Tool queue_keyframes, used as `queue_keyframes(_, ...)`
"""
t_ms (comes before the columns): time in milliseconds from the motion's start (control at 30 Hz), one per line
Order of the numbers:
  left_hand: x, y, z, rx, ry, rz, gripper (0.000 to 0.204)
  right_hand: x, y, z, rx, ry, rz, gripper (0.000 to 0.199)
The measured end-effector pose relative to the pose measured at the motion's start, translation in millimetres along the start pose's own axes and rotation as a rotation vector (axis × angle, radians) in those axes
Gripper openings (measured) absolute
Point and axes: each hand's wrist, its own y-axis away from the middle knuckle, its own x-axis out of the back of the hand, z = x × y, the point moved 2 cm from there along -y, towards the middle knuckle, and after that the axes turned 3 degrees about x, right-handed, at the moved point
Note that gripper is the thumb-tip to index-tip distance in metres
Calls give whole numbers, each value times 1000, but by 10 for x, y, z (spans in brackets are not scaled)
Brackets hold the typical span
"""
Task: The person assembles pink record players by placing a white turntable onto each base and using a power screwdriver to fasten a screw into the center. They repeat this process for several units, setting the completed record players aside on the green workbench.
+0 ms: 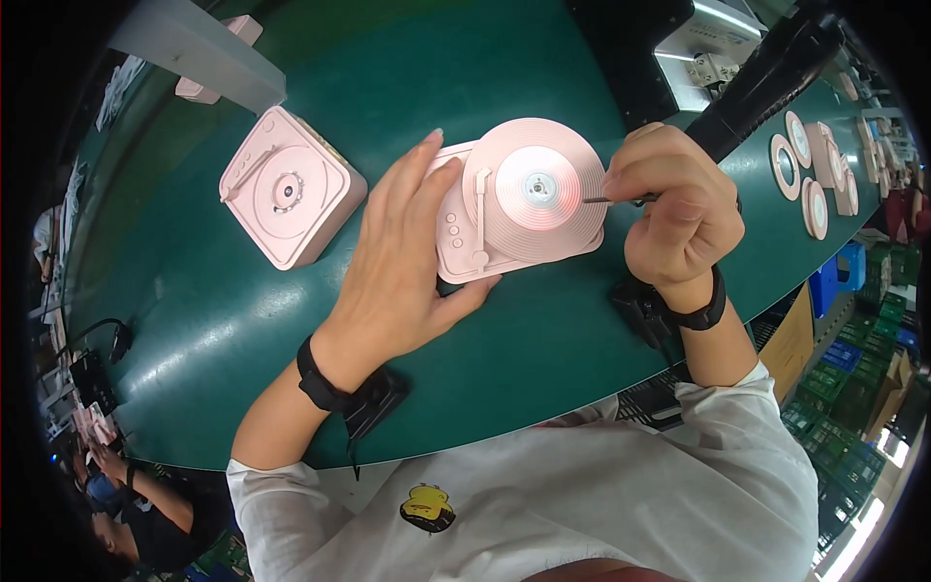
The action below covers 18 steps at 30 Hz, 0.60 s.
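The pink player point(461, 209) has a smooth, matte, plastic-looking body, square with rounded corners, and it lies on the green, slightly shiny counter point(533, 359). On its upper face are small round knobs point(453, 231) and a slim tone arm point(480, 218). A round disc point(539, 187) with fine ring grooves covers much of this face and reaches over the upper edge of the player; its pale middle glows a little red on the side near the right hand point(684, 204).

The left hand point(398, 233) is at the left side of the player, with long fingers stretched along this side and the thumb below the lower edge, so the player is held between them. The right hand, on the right of the player, is curled tight and pinches a thin dark rod point(621, 201), which points left to the disc's middle. Both wrists are bent and wear black straps point(700, 306).

Left of the player stands a second pink player point(288, 191), boxy, its round recess uncovered. Far right of the player are loose pink rings and discs point(815, 209).

The right fingers hide most of the rod, and I cannot tell if its tip touches the disc. Far lower left of the player, another person point(160, 509) is partly cut by the dark rim.
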Motion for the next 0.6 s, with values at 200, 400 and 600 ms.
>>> queue_keyframes(200, 5, 4, -17, 1, -28, -19, 102, -10, -3, 5, -6, -6, 5, 58)
queue_keyframes(400, 54, -83, 133, 1, -134, 5, 99, 44, 15, 21, 85, -55, 27, 57)
queue_keyframes(600, 96, -798, 137, 138, -731, 302, 87, 85, 52, 8, 146, -90, 139, 56)
